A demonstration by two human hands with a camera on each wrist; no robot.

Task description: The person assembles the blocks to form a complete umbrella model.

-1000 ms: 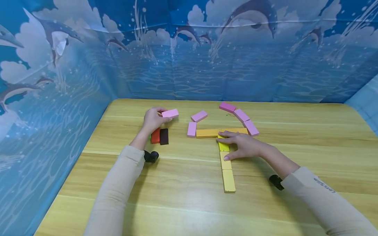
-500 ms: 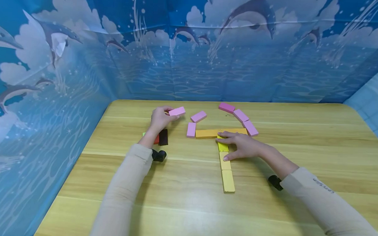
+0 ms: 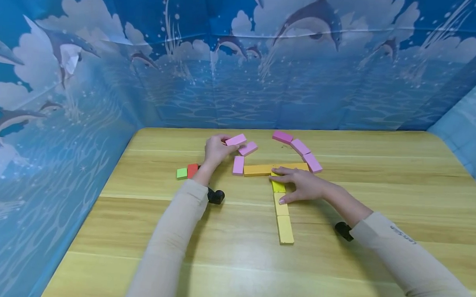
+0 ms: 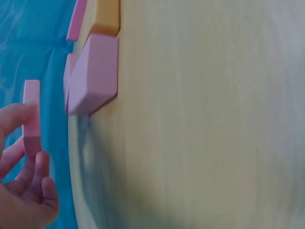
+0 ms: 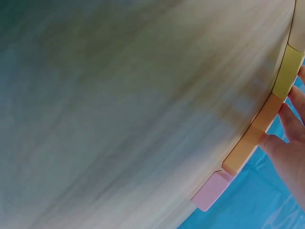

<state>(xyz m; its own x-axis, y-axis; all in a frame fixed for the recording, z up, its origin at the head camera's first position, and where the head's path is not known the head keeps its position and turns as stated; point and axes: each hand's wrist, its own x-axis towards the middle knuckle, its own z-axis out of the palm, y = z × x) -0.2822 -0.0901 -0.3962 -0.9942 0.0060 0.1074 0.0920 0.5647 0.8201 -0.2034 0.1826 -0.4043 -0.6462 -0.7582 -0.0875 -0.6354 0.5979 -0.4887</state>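
My left hand (image 3: 216, 151) pinches a pink block (image 3: 236, 140) between thumb and fingers. In the left wrist view this pink block (image 4: 32, 119) is held up off the table, apart from the others. Just to its right on the table lie another pink block (image 3: 247, 149) and an upright-turned pink block (image 3: 238, 165). An orange row (image 3: 258, 170) runs sideways from there, and a yellow block (image 3: 278, 187) with paler yellow blocks (image 3: 285, 230) leads down from its middle. My right hand (image 3: 305, 185), fingers spread, rests on the orange and yellow blocks.
Several pink blocks (image 3: 300, 146) curve from the back to the orange row's right end. A green block (image 3: 182, 173) and a red block (image 3: 192, 170) lie left of my left forearm, which mostly hides a dark block. A blue dolphin-print sheet (image 3: 232, 87) stands behind the wooden table (image 3: 233, 270).
My left hand has carried the pink block to the right, up beside the left end of the pink curve. The green block has come into view. My right hand stays in place.
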